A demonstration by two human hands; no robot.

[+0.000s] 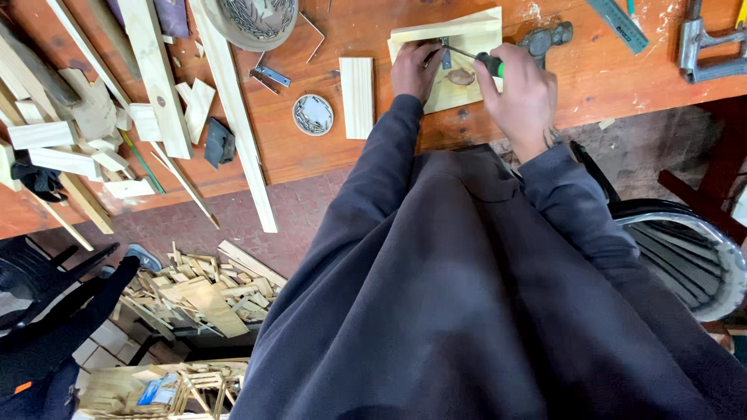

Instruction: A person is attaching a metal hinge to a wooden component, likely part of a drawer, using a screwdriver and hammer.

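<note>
My right hand [520, 97] grips a screwdriver [476, 57] with a green and black handle; its thin shaft points left to a small metal bracket [445, 51] on a pale wooden board [476, 35]. My left hand [415, 68] rests on the board beside the bracket, fingers curled against it and steadying it. The board lies on the reddish workbench [350, 155] and has a dark knot near its middle, partly hidden by my hands.
A short wood block [357, 96], a round tin of screws [313, 114], a bowl of nails [253, 19], long slats [233, 117], a hammer head [545, 39], a ruler [618, 23] and a clamp [704, 47] lie on the bench. Wood scraps [202, 295] and a round bin [692, 257] sit on the floor.
</note>
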